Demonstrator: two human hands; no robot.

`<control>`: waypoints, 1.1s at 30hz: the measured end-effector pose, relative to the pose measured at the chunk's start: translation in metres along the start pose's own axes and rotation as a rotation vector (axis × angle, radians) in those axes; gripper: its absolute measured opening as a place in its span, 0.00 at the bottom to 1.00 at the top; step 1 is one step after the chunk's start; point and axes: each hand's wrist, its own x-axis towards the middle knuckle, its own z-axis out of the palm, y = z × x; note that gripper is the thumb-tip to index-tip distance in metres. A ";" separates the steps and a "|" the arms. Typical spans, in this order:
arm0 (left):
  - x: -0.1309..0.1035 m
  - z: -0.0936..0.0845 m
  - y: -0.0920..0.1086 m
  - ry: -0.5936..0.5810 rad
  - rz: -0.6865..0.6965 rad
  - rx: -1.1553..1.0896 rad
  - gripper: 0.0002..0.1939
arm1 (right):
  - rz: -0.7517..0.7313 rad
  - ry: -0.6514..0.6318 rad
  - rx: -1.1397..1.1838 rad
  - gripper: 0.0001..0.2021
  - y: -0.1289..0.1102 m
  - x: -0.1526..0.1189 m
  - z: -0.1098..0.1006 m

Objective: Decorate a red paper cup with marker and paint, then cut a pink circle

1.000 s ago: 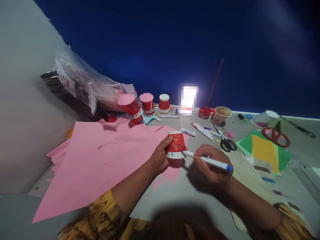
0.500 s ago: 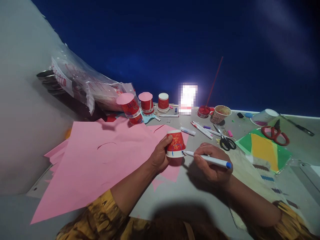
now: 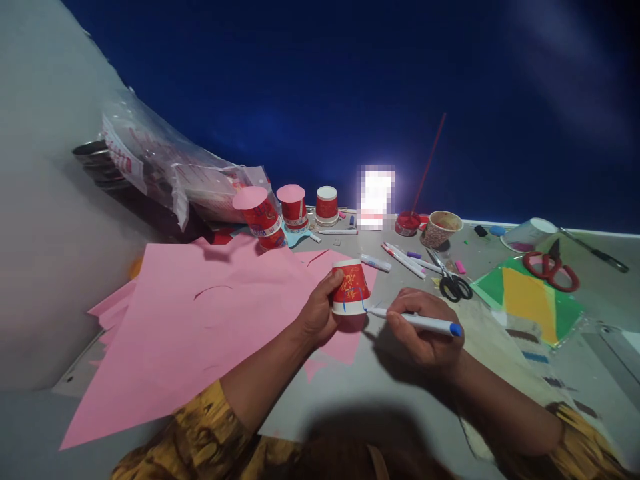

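My left hand (image 3: pixel 321 308) is closed around the left side of a red paper cup (image 3: pixel 351 285), held upside down with its white rim at the bottom. Blue lines show on the cup's red side and rim. In my right hand (image 3: pixel 425 327) is a white marker (image 3: pixel 431 324) with a blue end. Its tip meets the right part of the cup's rim. Beneath the cup and left forearm lie large pink paper sheets (image 3: pixel 200 333).
At the back stand a red cup with a pink top (image 3: pixel 260 217), another like it (image 3: pixel 294 207) and a plain cup (image 3: pixel 327 205). Black scissors (image 3: pixel 455 287), red-handled scissors (image 3: pixel 550 270), several markers and a speckled cup (image 3: pixel 441 230) lie on the right.
The marker tip has moved slightly down and left along the cup's rim. A blue line near the cup's right side looks longer. Both hands keep their hold.
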 end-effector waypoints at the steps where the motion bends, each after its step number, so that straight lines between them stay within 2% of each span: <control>1: -0.001 0.001 0.000 -0.003 -0.001 0.002 0.25 | 0.000 -0.003 0.003 0.07 0.000 0.000 0.000; 8: -0.004 0.004 0.001 -0.095 0.033 0.073 0.30 | 0.028 0.062 -0.036 0.05 0.003 -0.001 0.002; 33: -0.005 0.005 -0.002 -0.080 0.057 0.090 0.28 | 0.018 0.043 -0.081 0.05 0.005 -0.002 0.003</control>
